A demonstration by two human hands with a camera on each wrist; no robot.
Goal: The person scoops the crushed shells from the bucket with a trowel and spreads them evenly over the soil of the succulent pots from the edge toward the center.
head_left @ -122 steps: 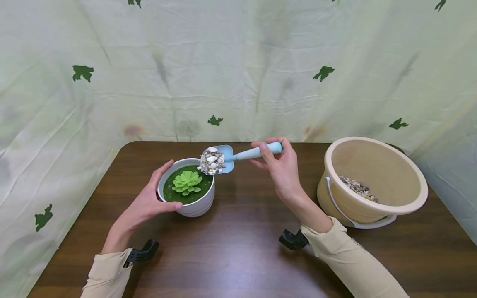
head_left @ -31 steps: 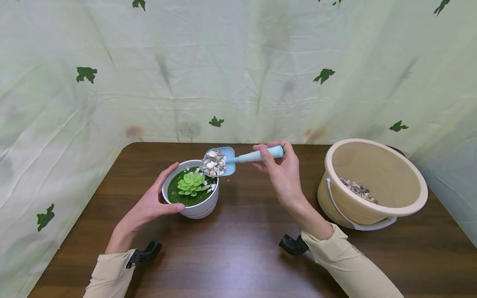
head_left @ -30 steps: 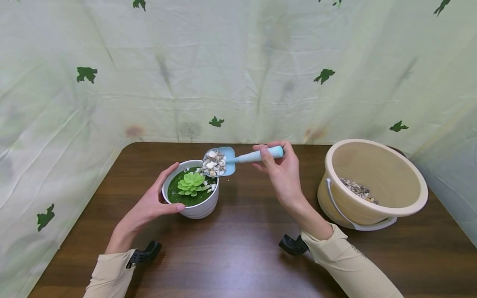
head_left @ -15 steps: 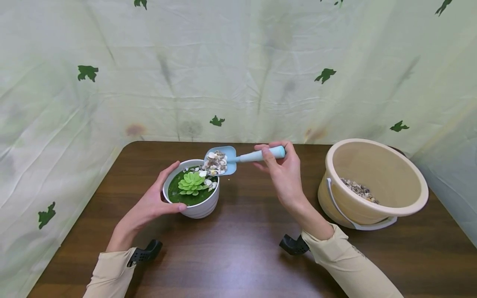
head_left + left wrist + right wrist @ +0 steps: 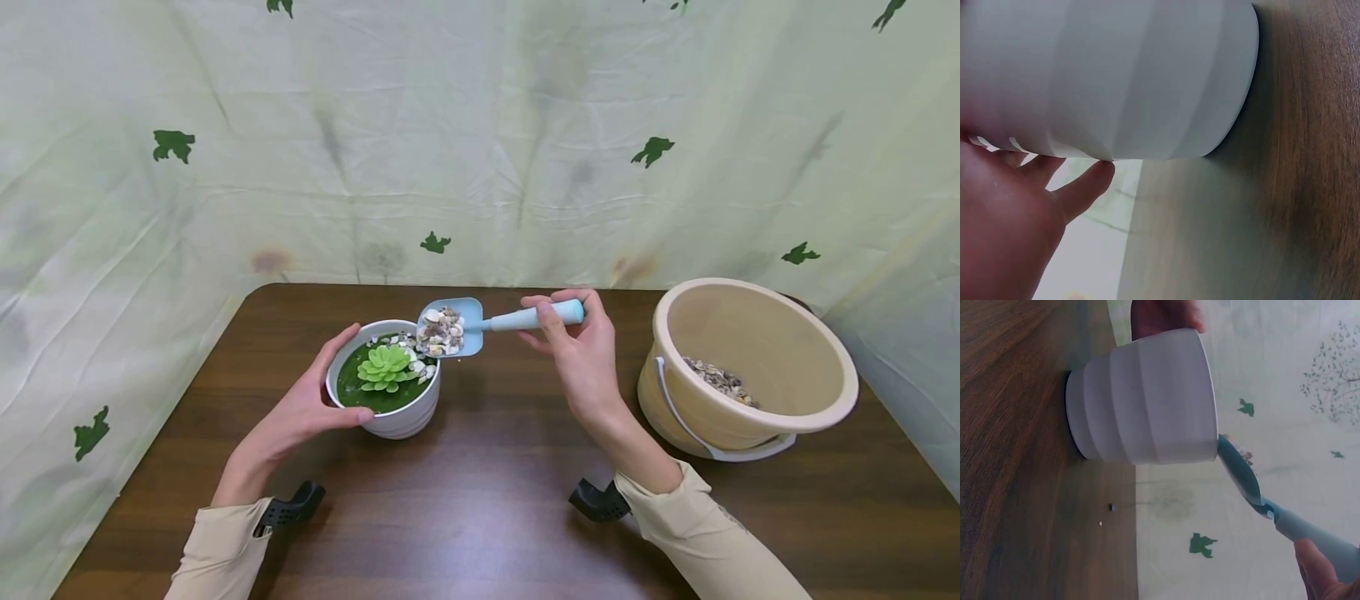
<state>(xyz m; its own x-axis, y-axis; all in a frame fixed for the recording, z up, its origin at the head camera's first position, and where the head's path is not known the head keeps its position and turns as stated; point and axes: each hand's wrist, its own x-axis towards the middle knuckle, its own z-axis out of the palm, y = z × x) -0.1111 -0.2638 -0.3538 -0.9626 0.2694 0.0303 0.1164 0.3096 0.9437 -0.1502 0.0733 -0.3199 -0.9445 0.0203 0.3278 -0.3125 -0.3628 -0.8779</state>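
A white ridged pot (image 5: 401, 421) stands on the table, holding a green succulent (image 5: 384, 368) on a green mossy surface. Pale pebbles (image 5: 424, 370) lie in it along the back and right side. My left hand (image 5: 303, 400) grips the pot from the left, thumb on the near side and fingers round the far side. In my right hand (image 5: 585, 358) is the handle of a light blue hand shovel (image 5: 472, 321), pinched between thumb and fingers. Its blade, loaded with small pebbles and shells, tips over the pot's right rim; the right wrist view shows the blade touching or nearly touching that rim.
A beige bucket (image 5: 757, 333) with a grey handle stands on the right of the wooden table (image 5: 480, 500), pebbles (image 5: 722, 382) at its bottom. Two tiny bits (image 5: 1111, 507) lie on the table beside the pot. A pale patterned curtain (image 5: 480, 142) hangs behind.
Pebbles have come off the shovel into the pot, which held none visible at first. The pot has shifted slightly right. Just now the shovel and right hand have drawn a little right.
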